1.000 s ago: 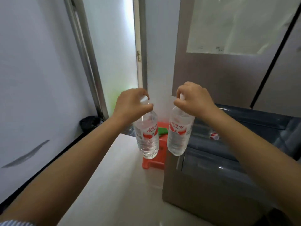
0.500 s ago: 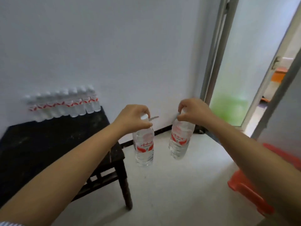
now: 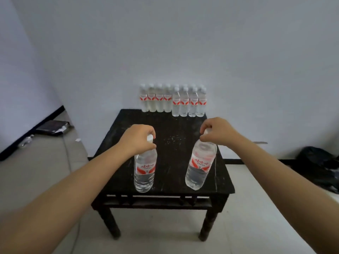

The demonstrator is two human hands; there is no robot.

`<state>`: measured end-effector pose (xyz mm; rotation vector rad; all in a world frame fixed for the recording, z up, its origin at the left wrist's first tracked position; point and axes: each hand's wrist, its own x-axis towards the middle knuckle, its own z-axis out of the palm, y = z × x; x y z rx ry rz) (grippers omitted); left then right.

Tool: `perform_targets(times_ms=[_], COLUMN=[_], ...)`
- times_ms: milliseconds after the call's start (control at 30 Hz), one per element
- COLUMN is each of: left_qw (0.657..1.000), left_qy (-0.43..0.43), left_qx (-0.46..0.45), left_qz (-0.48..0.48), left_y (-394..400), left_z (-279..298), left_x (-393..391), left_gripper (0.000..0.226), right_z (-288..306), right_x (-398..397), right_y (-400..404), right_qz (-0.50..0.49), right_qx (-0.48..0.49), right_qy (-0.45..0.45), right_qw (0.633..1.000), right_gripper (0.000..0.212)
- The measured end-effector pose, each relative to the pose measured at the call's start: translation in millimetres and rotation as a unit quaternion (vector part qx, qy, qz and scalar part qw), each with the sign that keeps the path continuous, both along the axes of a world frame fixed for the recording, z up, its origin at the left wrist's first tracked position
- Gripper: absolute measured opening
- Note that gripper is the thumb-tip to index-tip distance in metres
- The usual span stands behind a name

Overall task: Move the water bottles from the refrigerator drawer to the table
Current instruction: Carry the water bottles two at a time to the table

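White walls meet in a corner behind a small black table [image 3: 176,125] that stands on a pale tiled floor. To the left of the table, on the floor by the wall, lies a dark flat object [image 3: 52,127]; what it is I cannot tell. At the far edge of the table, against the wall, stands a row of water bottles [image 3: 173,100] with red labels, all upright and close together.

Over the near left part of the table, the left hand [image 3: 136,141] is closed around the white cap and neck of the left bottle [image 3: 145,171], which hangs upright. Whether its base touches the table I cannot tell. Over the near right part, the right hand [image 3: 215,132] pinches the top of the right bottle [image 3: 200,166] with the fingers closed; this one tilts, its base toward the left bottle. The two bottles are apart. To the right of the table, by the wall, lies a black bag [image 3: 320,163].
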<state>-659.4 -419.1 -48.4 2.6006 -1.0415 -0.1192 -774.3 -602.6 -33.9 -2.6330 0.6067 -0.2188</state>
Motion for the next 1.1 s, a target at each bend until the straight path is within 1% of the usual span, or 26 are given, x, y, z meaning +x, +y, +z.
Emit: perform_targets(times_ms=[133, 333, 400, 500, 567, 700, 967, 1100], left_qw=[0.998, 0.995, 0.995, 0.995, 0.996, 0.997, 0.998, 0.996], left_qy=[-0.003, 0.003, 0.008, 0.01, 0.014, 0.022, 0.067, 0.082], left_qx=[0.033, 0.062, 0.067, 0.066, 0.06, 0.037, 0.018, 0.004], left_qz=[0.057, 0.082, 0.079, 0.07, 0.067, 0.057, 0.002, 0.016], left_y=[4.6, -19.4, -29.4, -56.3, -74.2, -110.4, -200.3, -238.1], left_z=[-15.3, -18.9, -15.1, -12.1, -10.7, -13.9, -33.1, -52.8], left_x=[61.6, 162.9, 188.0, 237.0, 265.9, 323.9, 433.4, 479.2], left_gripper=[0.03, 0.031, 0.031, 0.029, 0.028, 0.028, 0.029, 0.026], right_z=[-7.7, -12.7, -12.3, -10.8, -11.5, -19.4, -43.1, -53.5], right_x=[71.3, 180.1, 206.5, 258.4, 291.2, 348.3, 449.3, 495.6], right_y=[-4.9, -46.5, -60.3, -89.7, -104.0, -132.4, -187.3, -208.4], right_qz=[0.05, 0.099, 0.111, 0.129, 0.128, 0.118, 0.08, 0.056], right_qx=[0.004, -0.014, -0.026, -0.057, -0.073, -0.082, -0.058, -0.057], right_qy=[0.004, -0.03, -0.018, 0.022, 0.055, 0.084, 0.132, 0.133], right_qw=[0.999, 0.995, 0.993, 0.99, 0.988, 0.986, 0.986, 0.988], right_gripper=[0.023, 0.018, 0.019, 0.025, 0.029, 0.033, 0.027, 0.027])
